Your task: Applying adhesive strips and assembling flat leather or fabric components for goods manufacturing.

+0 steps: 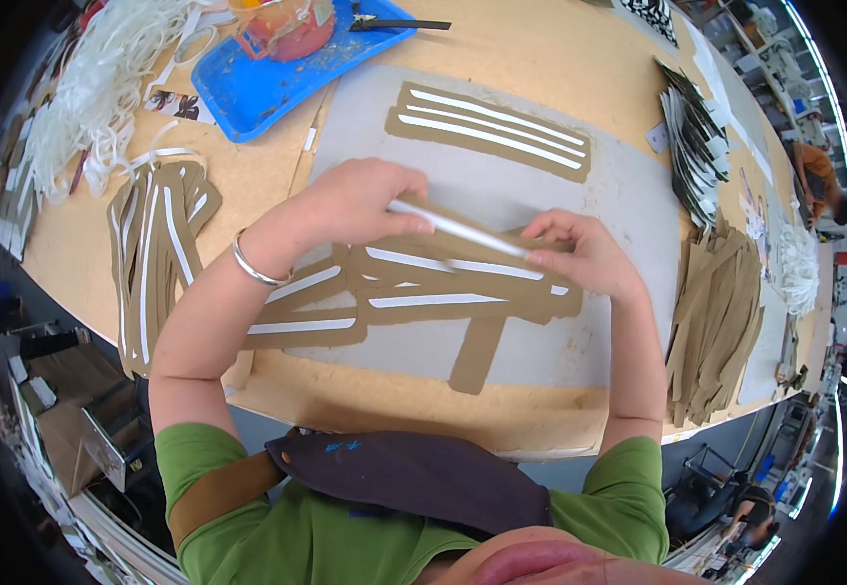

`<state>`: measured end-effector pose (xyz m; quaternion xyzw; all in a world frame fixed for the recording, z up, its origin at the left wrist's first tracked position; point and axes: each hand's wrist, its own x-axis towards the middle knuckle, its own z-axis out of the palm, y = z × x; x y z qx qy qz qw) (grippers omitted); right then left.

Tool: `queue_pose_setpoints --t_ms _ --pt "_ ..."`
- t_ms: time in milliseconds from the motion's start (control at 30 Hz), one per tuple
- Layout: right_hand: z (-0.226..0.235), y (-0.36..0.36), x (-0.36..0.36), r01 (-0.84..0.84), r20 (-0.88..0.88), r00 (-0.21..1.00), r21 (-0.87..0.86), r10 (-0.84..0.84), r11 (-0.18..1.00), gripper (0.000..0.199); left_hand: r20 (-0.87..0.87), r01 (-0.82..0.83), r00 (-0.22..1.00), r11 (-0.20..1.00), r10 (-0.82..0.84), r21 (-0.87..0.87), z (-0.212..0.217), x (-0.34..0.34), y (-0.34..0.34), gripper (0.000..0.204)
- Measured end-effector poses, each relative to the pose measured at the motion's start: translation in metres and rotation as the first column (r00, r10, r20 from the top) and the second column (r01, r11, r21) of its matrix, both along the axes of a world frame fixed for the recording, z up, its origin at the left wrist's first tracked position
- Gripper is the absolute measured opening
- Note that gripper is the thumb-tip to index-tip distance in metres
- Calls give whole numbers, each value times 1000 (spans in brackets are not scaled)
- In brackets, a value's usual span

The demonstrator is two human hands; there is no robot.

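My left hand (pixel 370 200) and my right hand (pixel 581 255) pinch the two ends of a narrow brown strip with a white band (pixel 467 232). It is stretched slantwise between them, a little blurred. Beneath it, several brown strips with white bands (pixel 453 292) lie overlapping on a grey board (pixel 540 361). Farther off on the board, more white-banded brown strips (pixel 487 119) lie side by side. A plain brown strip (pixel 480 351) sticks out toward me from under the overlapping ones.
On the left lies a bundle of white-banded brown strips (pixel 155 253), with a heap of white tape (pixel 102 88) beyond. A blue tray (pixel 238 97) carries a reddish pot (pixel 292 29). To the right are piled plain brown strips (pixel 716 322) and a stack of dark pieces (pixel 692 146).
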<state>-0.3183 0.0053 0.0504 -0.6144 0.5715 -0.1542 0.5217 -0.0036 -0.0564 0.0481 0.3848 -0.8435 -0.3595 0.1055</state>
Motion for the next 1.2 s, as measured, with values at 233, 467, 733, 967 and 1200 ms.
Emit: queue_pose_setpoints --t_ms 233,467,733,967,1200 --pt "-17 -7 -15 163 140 980 -161 -141 973 16 -163 -47 986 999 46 -7 -9 10 -17 25" --pt "-38 -40 -39 452 91 889 -324 -448 831 16 -115 -357 927 934 358 27 -16 -3 -47 25" --pt "-67 -57 -43 525 -22 801 -456 -599 719 21 -92 -503 863 860 496 -84 -48 -10 -65 19" --pt "-63 -56 -40 512 -61 794 -469 -605 720 20 -112 -511 859 852 500 -114 -54 -8 -64 23" --pt "-66 -55 -44 508 -34 805 -478 -593 717 20 -115 -523 850 848 514 -81 -51 -8 -64 29"
